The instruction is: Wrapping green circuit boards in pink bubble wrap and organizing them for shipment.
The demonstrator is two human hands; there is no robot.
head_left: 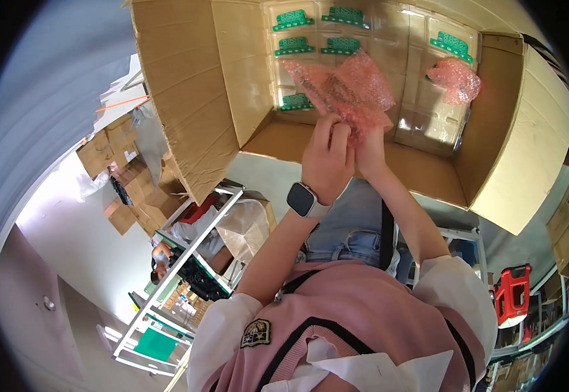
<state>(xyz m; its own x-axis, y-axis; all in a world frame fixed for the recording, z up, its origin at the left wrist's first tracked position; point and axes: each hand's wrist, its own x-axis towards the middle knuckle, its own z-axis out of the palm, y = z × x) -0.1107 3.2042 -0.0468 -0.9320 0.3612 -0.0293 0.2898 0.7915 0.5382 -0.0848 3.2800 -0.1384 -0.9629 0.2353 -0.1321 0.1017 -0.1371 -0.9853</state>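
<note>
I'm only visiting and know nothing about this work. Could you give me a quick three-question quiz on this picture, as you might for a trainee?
1. Which wrist wears the watch?
2. True or false: all the green boards lie outside the cardboard box.
3. Fill the gap: the left hand grips pink ____ with its fingers.

Key:
1. The left.
2. False: green boards show inside the cardboard box.
3. Bubble wrap.

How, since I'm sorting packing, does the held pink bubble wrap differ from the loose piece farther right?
The held wrap looks larger and spread out; the loose piece smaller and bunched. The left hand grips the held wrap; the loose piece lies in the cardboard box, untouched. Both are pink and bubbled.
</note>
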